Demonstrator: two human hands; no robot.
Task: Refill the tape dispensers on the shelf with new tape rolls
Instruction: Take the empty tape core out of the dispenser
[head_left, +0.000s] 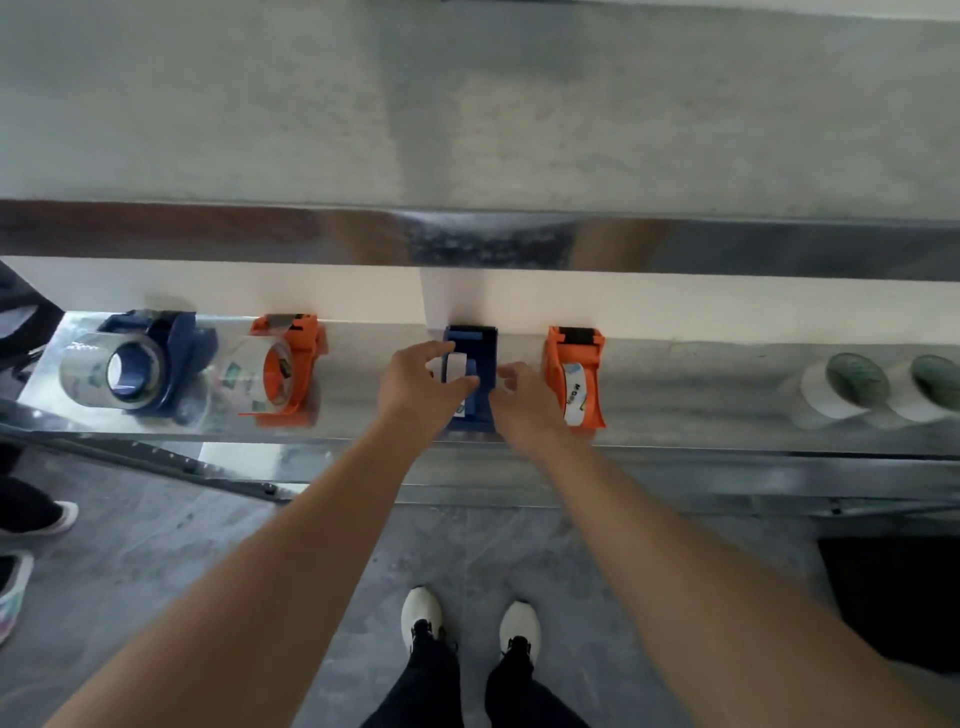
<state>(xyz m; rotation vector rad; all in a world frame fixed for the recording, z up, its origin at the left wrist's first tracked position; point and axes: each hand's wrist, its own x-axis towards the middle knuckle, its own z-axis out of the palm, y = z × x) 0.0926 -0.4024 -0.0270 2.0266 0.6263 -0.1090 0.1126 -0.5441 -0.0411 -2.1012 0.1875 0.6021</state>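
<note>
Between left hand (415, 384) and right hand (524, 402) — the blue dispenser (471, 336) stands.

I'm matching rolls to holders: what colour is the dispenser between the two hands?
Blue; the head view shows the middle dispenser clearly.

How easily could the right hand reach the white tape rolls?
Likely yes: only the orange dispenser stands between the right hand, by the blue dispenser, and the tape rolls; nothing else lies between.

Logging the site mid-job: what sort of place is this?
Likely a packing or storage area: a steel shelf holds orange tape dispensers, the blue tape dispenser being handled, and spare tape rolls at its right end.
</note>
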